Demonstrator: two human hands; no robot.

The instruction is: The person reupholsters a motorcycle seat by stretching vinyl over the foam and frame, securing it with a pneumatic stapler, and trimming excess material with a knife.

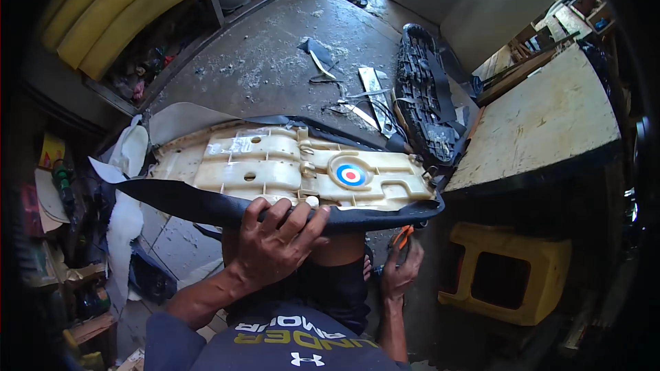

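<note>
A motorcycle seat lies upside down across my lap, its cream plastic base (275,158) facing up and a round blue, white and red sticker (351,175) near its right end. Black cover material (199,199) wraps the near edge, and its loose flap sticks out at the left. My left hand (278,240) grips that near edge, fingertips curled over onto the base. Below the seat's right end, my right hand (400,271) is closed around a tool with an orange handle (403,235); the tool's working end is hidden, so its kind is unclear.
Another long black seat-shaped piece (426,89) lies on the floor beyond. Offcuts (375,99) and crumbs are scattered near it. A wooden tabletop (543,124) juts in at the right, above a yellow plastic frame (509,271). Yellow curved foam pieces (137,10) are stacked at the upper left.
</note>
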